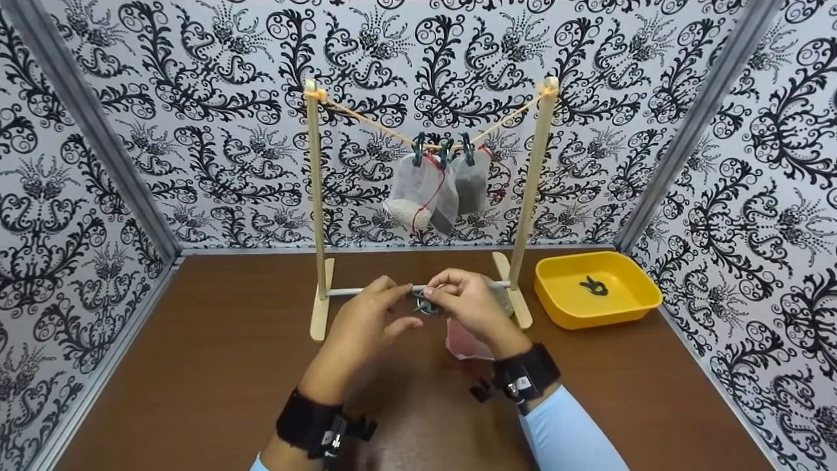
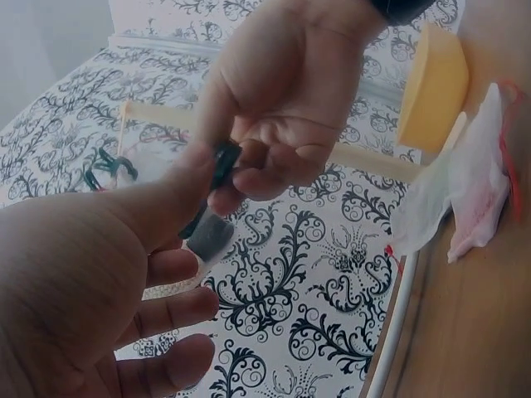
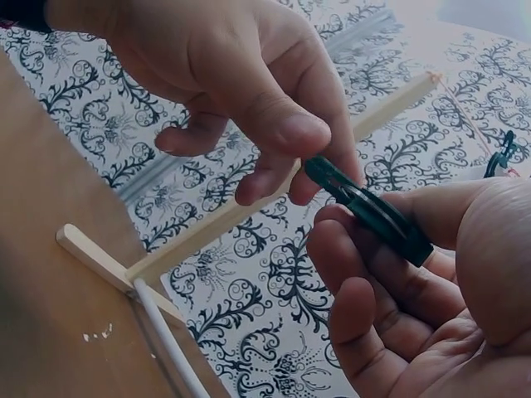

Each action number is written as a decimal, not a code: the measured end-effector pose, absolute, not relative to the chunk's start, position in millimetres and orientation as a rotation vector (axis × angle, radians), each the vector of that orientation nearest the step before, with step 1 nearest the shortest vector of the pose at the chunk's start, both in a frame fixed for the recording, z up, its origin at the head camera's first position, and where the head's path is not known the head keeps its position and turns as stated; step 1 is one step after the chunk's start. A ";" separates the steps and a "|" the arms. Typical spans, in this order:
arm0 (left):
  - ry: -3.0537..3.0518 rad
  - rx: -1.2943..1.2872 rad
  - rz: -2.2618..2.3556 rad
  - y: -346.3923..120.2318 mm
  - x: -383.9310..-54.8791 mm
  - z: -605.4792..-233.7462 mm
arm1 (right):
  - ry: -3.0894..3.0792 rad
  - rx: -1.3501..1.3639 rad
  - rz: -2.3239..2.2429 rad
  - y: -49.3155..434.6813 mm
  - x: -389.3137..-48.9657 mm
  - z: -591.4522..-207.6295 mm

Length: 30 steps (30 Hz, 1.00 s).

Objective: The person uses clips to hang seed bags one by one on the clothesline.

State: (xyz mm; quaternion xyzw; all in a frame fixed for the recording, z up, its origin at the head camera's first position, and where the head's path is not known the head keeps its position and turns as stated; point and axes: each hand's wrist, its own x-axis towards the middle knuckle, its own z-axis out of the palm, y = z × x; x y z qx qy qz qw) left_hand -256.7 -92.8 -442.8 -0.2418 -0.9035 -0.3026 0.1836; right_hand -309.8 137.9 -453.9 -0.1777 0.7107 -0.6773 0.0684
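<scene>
In front of the wooden drying rack (image 1: 317, 196), both hands meet on a small dark green clip (image 1: 423, 305). My left hand (image 1: 396, 296) pinches one end of it with thumb and forefinger. The right hand (image 1: 439, 292) grips the other end; in the right wrist view the clip (image 3: 369, 217) lies between that hand's thumb and curled fingers. The left wrist view shows the clip (image 2: 222, 166) between both hands. A pinkish mesh pouch (image 1: 465, 341) lies on the table under my right hand, seen too in the left wrist view as a pouch (image 2: 477, 191) with a red cord.
Three mesh pouches (image 1: 431, 186) hang from the rack's string on dark clips. A yellow tray (image 1: 562, 307) with one dark clip (image 1: 594, 286) stands at the right. Patterned walls close in the brown table (image 1: 216, 366) on three sides.
</scene>
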 end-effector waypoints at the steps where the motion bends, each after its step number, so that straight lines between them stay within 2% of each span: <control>1: -2.548 -0.686 -0.851 -93.1 -257.1 -443.5 | 2.140 -0.535 -2.035 137.4 -309.2 -454.2; 14: -2.459 -0.670 -0.817 -100.7 -259.3 -444.0 | 2.253 -0.525 -1.838 157.1 -312.9 -448.0; 20: -2.362 -0.594 -0.756 -112.6 -261.8 -444.8 | 2.708 -0.495 -1.351 204.2 -327.2 -448.4; 23: -2.331 -0.557 -0.726 -119.0 -263.5 -445.8 | 2.876 -0.382 -1.100 229.0 -335.9 -454.8; 30: -2.377 -0.453 -0.688 -132.2 -265.0 -447.4 | 2.798 -0.014 -0.904 274.5 -340.8 -465.8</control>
